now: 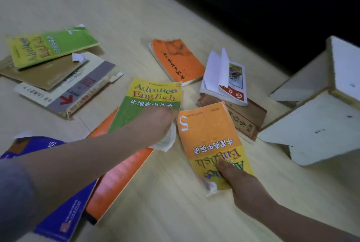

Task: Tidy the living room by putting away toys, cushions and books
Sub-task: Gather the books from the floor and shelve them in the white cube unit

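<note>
l hand (155,122) grips near green book (150,101), blurry; r hand (241,185) pinches orange no.5 book (208,134), underside hidden.

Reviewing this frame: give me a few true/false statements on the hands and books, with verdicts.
1. The left hand grips the centre green book. True.
2. The right hand holds nothing. False: it holds the orange book marked 5.
3. The open book lies on a brown book. True.
4. All books sit in one stack. False: a separate pile lies at left, on the floor.
</note>
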A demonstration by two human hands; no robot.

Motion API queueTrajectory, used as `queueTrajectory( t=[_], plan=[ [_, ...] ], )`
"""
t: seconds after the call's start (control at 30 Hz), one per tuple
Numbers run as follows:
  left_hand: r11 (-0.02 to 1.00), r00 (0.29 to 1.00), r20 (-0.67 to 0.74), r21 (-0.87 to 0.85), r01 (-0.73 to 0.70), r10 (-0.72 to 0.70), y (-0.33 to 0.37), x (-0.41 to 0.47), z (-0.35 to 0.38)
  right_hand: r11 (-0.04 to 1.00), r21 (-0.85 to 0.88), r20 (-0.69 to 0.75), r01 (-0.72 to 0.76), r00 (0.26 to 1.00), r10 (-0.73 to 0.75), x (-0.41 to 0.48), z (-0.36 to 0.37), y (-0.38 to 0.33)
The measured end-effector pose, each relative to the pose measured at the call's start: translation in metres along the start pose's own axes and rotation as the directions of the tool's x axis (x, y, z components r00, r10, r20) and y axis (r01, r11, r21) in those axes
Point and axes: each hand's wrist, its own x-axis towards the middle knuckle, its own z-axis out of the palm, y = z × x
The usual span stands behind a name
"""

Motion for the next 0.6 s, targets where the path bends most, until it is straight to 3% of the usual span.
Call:
queueTrajectory(
  t=[0.07, 0.17, 0.3, 0.47, 0.6],
  plan=[
    [0.985, 0.993, -0.090, -0.152, -0.087, 0.074, 0.014, -0.008, 0.005, 1.000, 0.011, 0.063, 0.025, 0.998, -0.026, -0.012, -0.003, 0.005],
    [0.913, 0.992, -0.077, -0.390, -0.120, 0.097, 0.023, -0.015, 0.018, 0.997, 0.051, 0.089, -0.054, 0.995, 0.049, -0.012, -0.010, -0.001],
    [0.934, 0.999, -0.024, -0.354, -0.043, 0.037, 0.020, -0.022, 0.031, 0.978, 0.171, -0.002, -0.121, 0.992, 0.123, -0.001, -0.015, -0.019],
    [0.931, 0.937, -0.046, -0.134, 0.339, -0.348, -0.016, -0.036, 0.036, 0.982, 0.156, 0.019, -0.111, 0.994, 0.109, 0.024, -0.011, -0.044],
    [0.794, 0.805, 0.081, -0.138, 0.592, -0.587, -0.036, -0.048, 0.028, 0.987, 0.053, 0.068, -0.153, 0.986, 0.149, 0.047, -0.007, -0.060]
  ],
)
